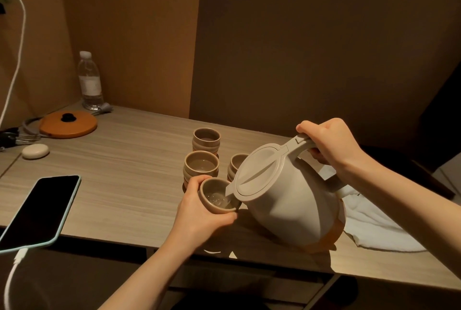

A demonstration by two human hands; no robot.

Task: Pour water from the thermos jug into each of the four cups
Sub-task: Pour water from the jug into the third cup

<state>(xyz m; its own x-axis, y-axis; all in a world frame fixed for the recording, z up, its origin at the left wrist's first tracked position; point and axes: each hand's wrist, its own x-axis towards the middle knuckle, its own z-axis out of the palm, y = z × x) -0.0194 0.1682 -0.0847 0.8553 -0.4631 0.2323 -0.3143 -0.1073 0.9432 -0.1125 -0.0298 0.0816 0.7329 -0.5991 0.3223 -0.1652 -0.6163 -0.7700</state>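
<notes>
- Our right hand (329,144) grips the thermos jug (287,200) by its handle near the tabletop's (124,160) front edge; it looks heavy, rigid, smooth.
- Our left hand (199,212) wraps the small cup (217,197) under the spout; likely light and breakable, so hold its sides.

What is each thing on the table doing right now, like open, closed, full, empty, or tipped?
Beige plastic thermos jug: tilted, lid on, spout over held cup.
Right hand: grips jug handle.
Left hand: holds tilted brown ceramic cup, water inside.
Middle-left brown cup: upright, holds water.
Far brown cup: upright, contents unclear.
Right brown cup: upright, partly hidden.
Clear plastic bottle: upright, capped.
Black phone: screen dark, cable plugged.
</notes>
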